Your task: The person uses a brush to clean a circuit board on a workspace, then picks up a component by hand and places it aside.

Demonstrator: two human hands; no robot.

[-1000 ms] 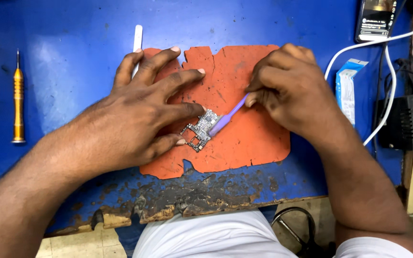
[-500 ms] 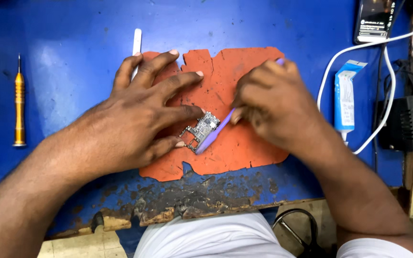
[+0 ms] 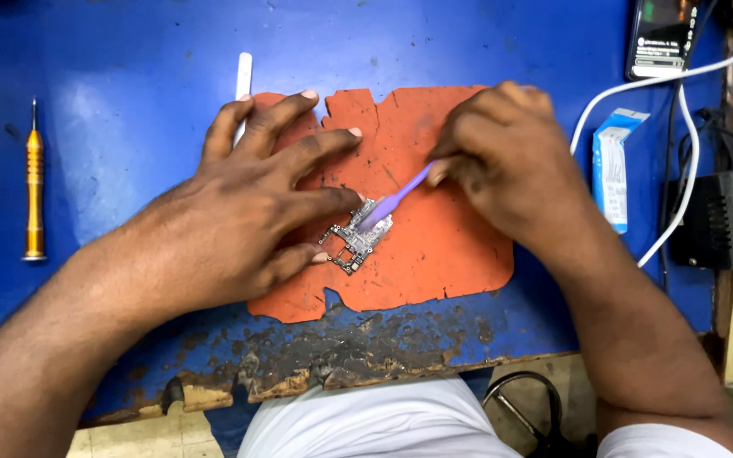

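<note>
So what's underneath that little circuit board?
The circuit board lies on an orange mat, on the blue table. The mat's left part is covered by the left hand.

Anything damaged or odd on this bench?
Yes. The blue table's front edge is worn: paint gone, surface chipped and blackened. The orange mat has ragged, notched edges. The circuit board lies askew on it.

Screwdriver (image 3: 34, 182): far left of the orange mat (image 3: 434, 271)
White stick (image 3: 243, 80): just above its left corner
Blue-white packet (image 3: 614, 170): right (white cable (image 3: 689, 161) beyond)
Phone (image 3: 662, 38): upper right
</note>
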